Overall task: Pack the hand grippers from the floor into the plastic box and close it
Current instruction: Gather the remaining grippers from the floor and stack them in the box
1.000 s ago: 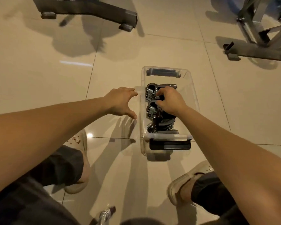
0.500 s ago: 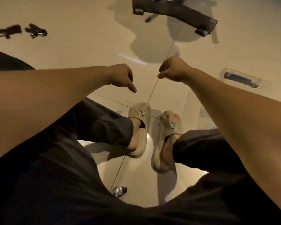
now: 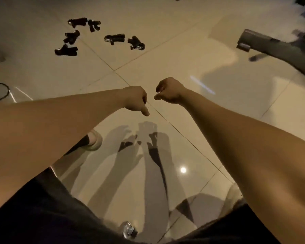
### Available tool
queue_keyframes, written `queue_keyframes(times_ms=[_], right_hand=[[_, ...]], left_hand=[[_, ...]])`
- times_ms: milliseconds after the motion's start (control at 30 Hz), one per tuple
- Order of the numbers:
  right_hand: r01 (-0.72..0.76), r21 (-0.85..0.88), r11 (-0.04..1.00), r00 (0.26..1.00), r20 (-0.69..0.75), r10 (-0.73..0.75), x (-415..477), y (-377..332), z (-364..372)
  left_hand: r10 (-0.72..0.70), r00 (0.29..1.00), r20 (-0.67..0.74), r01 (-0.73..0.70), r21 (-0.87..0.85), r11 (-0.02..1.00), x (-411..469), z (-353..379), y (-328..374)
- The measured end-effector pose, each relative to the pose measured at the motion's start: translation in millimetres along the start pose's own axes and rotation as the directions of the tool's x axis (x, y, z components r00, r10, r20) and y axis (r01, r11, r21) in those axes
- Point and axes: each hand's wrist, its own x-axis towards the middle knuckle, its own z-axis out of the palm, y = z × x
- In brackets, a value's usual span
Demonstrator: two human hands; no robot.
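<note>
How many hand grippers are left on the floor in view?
6, all far left on the tiles: two at the back, two further left, two to the right. More may lie out of frame.

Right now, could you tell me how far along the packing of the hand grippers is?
Nothing packed shows in this view: the box is out of sight. Nothing is in hand: the left hand and right hand are loosely curled and empty over the floor. Left to do: about six grippers lie scattered on the tiles ahead; they need collecting, boxing, and the box closing.
</note>
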Motion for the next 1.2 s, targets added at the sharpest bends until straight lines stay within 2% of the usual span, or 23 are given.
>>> queue_keyframes(times_ms=[167, 333, 500, 633, 900, 1067, 1200], right_hand=[[0.099, -0.091, 0.991, 0.989, 0.119, -0.088, 97.0, -89.9, 23.4], [0.205, -0.11, 0.972, 0.973, 0.132, -0.191, 180.2, -171.6, 38.8], [0.219, -0.109, 0.97, 0.964, 0.178, -0.198, 259.5, -193.9, 38.7], [0.204, -0.084, 0.975, 0.965, 0.187, -0.186, 339.5, -196.8, 26.7], [0.121, -0.187, 0.975, 0.975, 0.208, -0.081, 503.8, -190.2, 25.0], [-0.069, -0.247, 0.967, 0.988, 0.119, 0.101, 583.4, -146.2, 21.2], [-0.256, -0.201, 0.946, 0.965, 0.002, 0.262, 638.3, -100.7, 12.2]], left_hand=[[-0.122, 0.99, -0.067, 0.113, -0.13, 0.985, 1.9, -34.2, -107.1], [-0.246, 0.959, -0.144, 0.201, -0.273, 0.941, 14.3, -76.4, -191.8], [-0.397, 0.911, -0.109, 0.321, -0.414, 0.852, 52.8, -115.6, -260.1], [-0.464, 0.88, -0.104, 0.38, -0.434, 0.817, 99.7, -154.8, -304.4], [-0.566, 0.818, -0.1, 0.421, -0.567, 0.708, 225.2, -198.9, -380.8], [-0.609, 0.79, -0.064, 0.419, -0.67, 0.613, 305.4, -208.3, -419.2], [-0.578, 0.81, -0.097, 0.397, -0.635, 0.663, 378.9, -215.6, -430.5]])
